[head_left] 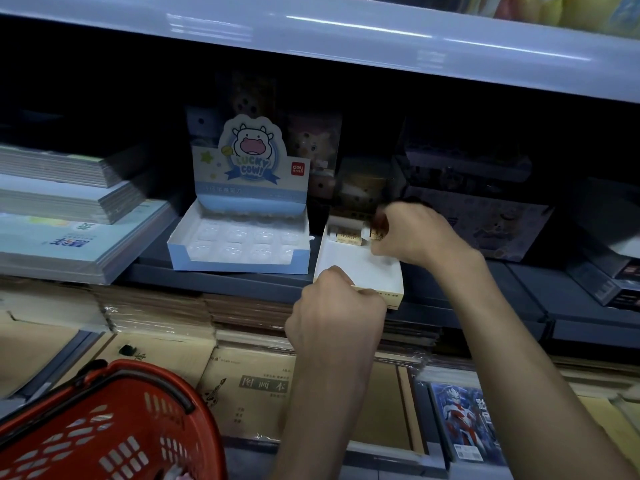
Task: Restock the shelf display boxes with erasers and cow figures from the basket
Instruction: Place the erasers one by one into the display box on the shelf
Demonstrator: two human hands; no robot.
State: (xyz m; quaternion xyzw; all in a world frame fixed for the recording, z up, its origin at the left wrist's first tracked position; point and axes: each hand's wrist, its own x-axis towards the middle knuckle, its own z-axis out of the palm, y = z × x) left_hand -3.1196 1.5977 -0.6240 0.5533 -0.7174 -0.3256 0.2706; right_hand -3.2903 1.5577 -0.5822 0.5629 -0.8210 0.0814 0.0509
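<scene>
A white eraser display box (pixel 353 261) sits on the shelf with two sleeved erasers (pixel 347 235) lying at its back. My right hand (pixel 415 233) reaches over the box's back right corner and pinches another eraser (pixel 377 233) beside them. My left hand (pixel 332 303) grips the box's front edge. To the left stands the blue "Lucky Cow" display box (pixel 239 244), its moulded tray showing no figures. The red basket (pixel 104 427) is at the bottom left; its contents are mostly hidden.
Stacks of notebooks (pixel 69 216) lie on the shelf to the left. Dark boxes (pixel 485 223) fill the shelf to the right. Below the shelf are brown drawing books (pixel 263 386) and a comic-cover book (pixel 460 420). An upper shelf edge (pixel 346 36) overhangs.
</scene>
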